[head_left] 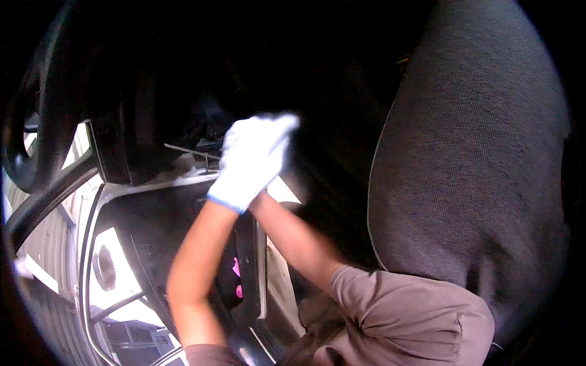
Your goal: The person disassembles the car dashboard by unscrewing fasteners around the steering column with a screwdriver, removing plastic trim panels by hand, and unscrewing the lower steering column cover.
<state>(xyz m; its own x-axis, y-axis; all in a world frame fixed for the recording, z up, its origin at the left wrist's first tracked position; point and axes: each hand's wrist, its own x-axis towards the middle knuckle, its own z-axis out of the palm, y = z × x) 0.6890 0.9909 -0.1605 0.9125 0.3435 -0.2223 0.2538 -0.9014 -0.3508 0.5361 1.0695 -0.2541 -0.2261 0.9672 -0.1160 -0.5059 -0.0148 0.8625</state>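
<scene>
My left hand [247, 158], in a white knit glove with a blue cuff edge, is raised in the middle of the view. It looks closed, but glare washes out its fingers. From the right, my right forearm [296, 238] runs up to the same spot. The right hand is mostly hidden behind or merged with the bright glove, so its fingers cannot be made out. Whatever the hands grip is not visible. Close by on the left, a thin light rod [186, 149] sticks out in front of a dark, cluttered area.
A dark grey fabric seat [470, 152] fills the right side. At the left are a black steering wheel [46, 146] and an open vehicle door [177, 238] with a side mirror [105, 267]. A pink thing [237, 280] shows beside the door. Deep shadow covers the top.
</scene>
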